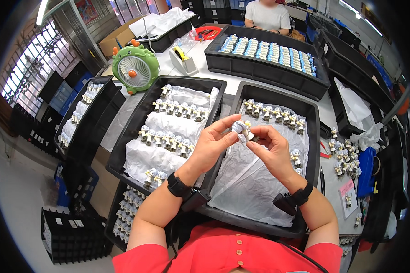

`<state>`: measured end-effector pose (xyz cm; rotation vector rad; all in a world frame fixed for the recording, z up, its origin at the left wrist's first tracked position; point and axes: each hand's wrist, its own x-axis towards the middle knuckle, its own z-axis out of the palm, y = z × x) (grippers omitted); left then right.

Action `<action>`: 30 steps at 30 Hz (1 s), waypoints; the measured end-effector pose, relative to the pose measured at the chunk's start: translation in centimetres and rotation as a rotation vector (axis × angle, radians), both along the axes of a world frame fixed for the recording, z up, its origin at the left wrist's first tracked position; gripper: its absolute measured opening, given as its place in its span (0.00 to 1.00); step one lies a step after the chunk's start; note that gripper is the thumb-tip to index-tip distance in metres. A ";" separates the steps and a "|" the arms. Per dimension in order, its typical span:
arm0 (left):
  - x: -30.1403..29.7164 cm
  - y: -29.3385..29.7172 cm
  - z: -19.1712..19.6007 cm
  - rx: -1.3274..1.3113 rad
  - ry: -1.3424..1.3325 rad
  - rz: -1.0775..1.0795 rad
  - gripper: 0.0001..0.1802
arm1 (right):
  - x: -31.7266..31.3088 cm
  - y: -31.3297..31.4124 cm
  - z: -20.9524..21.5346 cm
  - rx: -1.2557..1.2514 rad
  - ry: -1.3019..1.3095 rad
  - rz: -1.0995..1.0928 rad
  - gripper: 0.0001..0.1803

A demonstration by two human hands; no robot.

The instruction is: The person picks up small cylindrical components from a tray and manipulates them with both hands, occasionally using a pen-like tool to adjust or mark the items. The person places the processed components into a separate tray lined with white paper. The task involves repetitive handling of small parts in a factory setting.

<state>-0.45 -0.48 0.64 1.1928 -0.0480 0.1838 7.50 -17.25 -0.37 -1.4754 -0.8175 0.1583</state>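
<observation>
A person's 2 bare hands meet over a black, straight-walled plastic tray (313,141) lined with crinkled white paper (248,200), a small glossy figurine (243,131) between their fingertips. The left hand (210,146) pinches it with thumb and fingers near its rounded, pale blue-grey head; the right hand (277,150), its fingers curled and nearly closed, grips the opposite end, partly hiding it. The figurine is tilted well off upright, its long axis running crosswise between the hands, head toward the left hand; which way its face points cannot be told. Below, a row of similar figurines (274,114) curves along the tray's far side. A 2nd black tray (193,83) stands to the left, near a round green fan (134,68) on the white tabletop (205,73).
</observation>
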 end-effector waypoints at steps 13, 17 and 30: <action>0.2 0.4 -0.5 -0.192 0.052 -0.006 0.21 | -0.2 -0.1 0.7 -0.016 -0.193 -0.067 0.20; 0.1 0.2 -0.1 -0.160 0.030 -0.005 0.22 | 0.0 -0.3 0.9 -0.063 -0.308 -0.101 0.20; -0.2 0.3 0.2 -0.026 -0.040 0.019 0.27 | 0.1 -0.2 0.9 -0.102 -0.439 -0.143 0.23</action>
